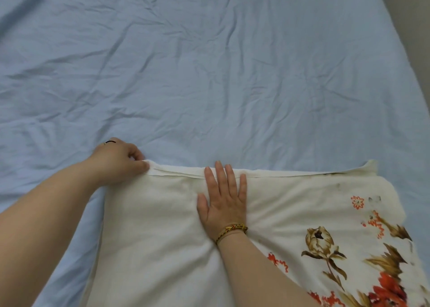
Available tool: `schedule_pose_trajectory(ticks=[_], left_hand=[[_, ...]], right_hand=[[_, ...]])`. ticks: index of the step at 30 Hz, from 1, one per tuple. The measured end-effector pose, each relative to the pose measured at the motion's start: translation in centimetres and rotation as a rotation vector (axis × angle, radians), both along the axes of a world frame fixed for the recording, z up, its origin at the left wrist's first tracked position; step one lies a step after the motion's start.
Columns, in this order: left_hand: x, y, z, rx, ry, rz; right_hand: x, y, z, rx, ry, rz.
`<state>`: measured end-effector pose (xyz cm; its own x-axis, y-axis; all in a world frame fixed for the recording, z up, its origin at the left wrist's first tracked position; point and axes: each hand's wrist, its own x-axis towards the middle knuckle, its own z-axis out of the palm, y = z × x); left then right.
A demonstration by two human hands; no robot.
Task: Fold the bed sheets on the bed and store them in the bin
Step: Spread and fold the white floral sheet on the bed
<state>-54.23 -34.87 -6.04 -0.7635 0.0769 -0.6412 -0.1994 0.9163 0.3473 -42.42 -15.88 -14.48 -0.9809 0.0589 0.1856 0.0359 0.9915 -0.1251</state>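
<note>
A white bed sheet [158, 225] with brown and orange flowers on its right part lies folded in layers at the near side of the bed. My left hand [118, 160] pinches the far left corner of the folded layers, fingers curled around the edge. My right hand [223, 199] lies flat on the sheet near its far edge, fingers straight and spread, pressing the cloth down. A braided band sits on the right wrist. No bin is in view.
A wrinkled light blue sheet [209, 62] covers the bed beyond and to the left of the white one. The bed's right edge [404, 57] runs diagonally at the top right, with grey floor beside it.
</note>
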Motion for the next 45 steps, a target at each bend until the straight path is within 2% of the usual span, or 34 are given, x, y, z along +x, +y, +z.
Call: schedule_pose_trajectory(ticks=[3,5,8,9,11,14,19,22,26,28,31,34,36,38,40,43,45], left_hand=[[0.6,0.6,0.6,0.081,0.012,0.083],[1.5,0.5,0.4,0.199,-0.008,0.261],[3.1,-0.6,1.0,0.574,-0.199,0.59],[3.8,-1.3,1.2,0.703,-0.258,0.636],[5.3,-2.6,1.1,0.805,-0.284,0.656],[7.0,-3.2,0.7,0.784,-0.264,0.637],[7.4,-0.6,2.7,0.583,0.004,0.586],[7.9,1.5,5.2,0.554,0.115,0.421],[8.6,6.5,8.4,0.582,0.114,0.247],[8.9,9.7,9.1,0.626,0.043,0.211],[9.2,14.6,8.8,0.591,-0.036,0.169],[9.2,19.0,7.1,0.558,-0.047,0.305],[9.2,21.7,5.7,0.57,-0.044,0.419],[9.3,23.4,4.3,0.512,-0.008,0.473],[10.1,25.2,3.3,0.384,0.05,0.416],[11.2,26.4,2.3,0.331,0.074,0.348],[11.7,26.5,2.0,0.381,0.071,0.3]], right_hand=[[0.1,0.0,-0.2,-0.004,0.008,0.003],[0.0,0.0,-0.2,-0.015,0.018,0.004],[0.0,0.2,-0.4,-0.02,0.039,0.01],[0.0,0.1,-0.3,-0.022,0.04,0.013],[0.0,0.1,-0.2,-0.022,0.03,0.014],[-0.1,0.1,0.1,-0.004,0.009,0.007],[-0.1,0.0,1.0,-0.03,-0.106,0.002],[0.0,0.1,1.9,-0.092,-0.214,0.014],[0.3,1.7,4.7,-0.242,-0.382,0.103],[0.9,2.8,5.9,-0.428,-0.553,0.136],[3.2,5.0,8.9,-0.909,-0.626,-0.102],[6.9,7.8,12.3,-1.432,-0.671,-0.354],[9.5,9.9,13.6,-1.549,-0.622,-0.439],[11.3,10.9,14.6,-1.568,-0.634,-0.403],[12.7,12.2,14.8,-1.552,-0.674,-0.383],[13.6,13.6,13.1,-1.316,-0.755,-0.414],[13.8,14.5,11.5,-1.224,-0.719,-0.439]])
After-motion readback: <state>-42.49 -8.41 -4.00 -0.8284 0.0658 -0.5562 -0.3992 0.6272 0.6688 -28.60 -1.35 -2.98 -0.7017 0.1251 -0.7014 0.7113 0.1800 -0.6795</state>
